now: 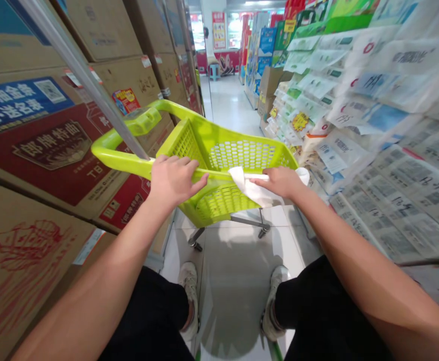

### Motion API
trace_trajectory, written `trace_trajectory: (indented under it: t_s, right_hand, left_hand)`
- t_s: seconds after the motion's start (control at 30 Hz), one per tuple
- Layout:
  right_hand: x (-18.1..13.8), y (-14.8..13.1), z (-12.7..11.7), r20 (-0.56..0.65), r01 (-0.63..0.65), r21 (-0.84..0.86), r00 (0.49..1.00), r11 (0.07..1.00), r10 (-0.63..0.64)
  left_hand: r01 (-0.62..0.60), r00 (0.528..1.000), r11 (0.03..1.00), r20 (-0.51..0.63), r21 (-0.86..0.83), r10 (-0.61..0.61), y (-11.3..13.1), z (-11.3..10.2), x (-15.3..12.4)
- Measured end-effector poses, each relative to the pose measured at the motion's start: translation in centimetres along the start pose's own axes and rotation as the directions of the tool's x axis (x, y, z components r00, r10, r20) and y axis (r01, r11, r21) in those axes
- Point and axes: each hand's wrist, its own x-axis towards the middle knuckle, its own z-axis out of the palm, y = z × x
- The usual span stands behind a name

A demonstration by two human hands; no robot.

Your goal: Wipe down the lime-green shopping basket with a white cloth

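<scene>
A lime-green shopping cart stands sideways in front of me. My left hand grips its near rim, with the fingers curled over the top and the thumb stretched along the side. Farther right on that rim, my right hand is closed on a white cloth, pressing it to the plastic. The cloth hangs over the rim on both sides of the hand. A grey metal pole slants down to the cart's handle end. No goods show in the visible part of the basket.
Stacked cardboard cartons rise close on the left. Packs in white plastic wrap are piled on the right. A tiled aisle runs ahead to a blue stool. The cart's wheels rest on the floor.
</scene>
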Motion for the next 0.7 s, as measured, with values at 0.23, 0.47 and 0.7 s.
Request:
trace_trajectory:
  t_s: [0.23, 0.47, 0.7]
  right_hand:
    - [-1.0, -4.9, -0.2, -0.181, 0.198, 0.017, 0.965, 0.980, -0.192]
    - [0.8, -10.6, -1.5, -0.202, 0.288, 0.057, 0.941, 0.956, -0.272]
    - [1.0, -5.6, 0.8, -0.480, 0.635, 0.265, 0.740, 0.726, -0.472]
  left_hand:
    - [0.009, 0.999, 0.999, -0.035, -0.033, -0.010, 1.4, 0.3, 0.1]
    - [-0.027, 0.996, 0.999, -0.088, -0.023, 0.025, 2.2, -0.4, 0.0]
    - [-0.130, 0.988, 0.983, -0.104, -0.132, 0.117, -0.1, -0.5, -0.6]
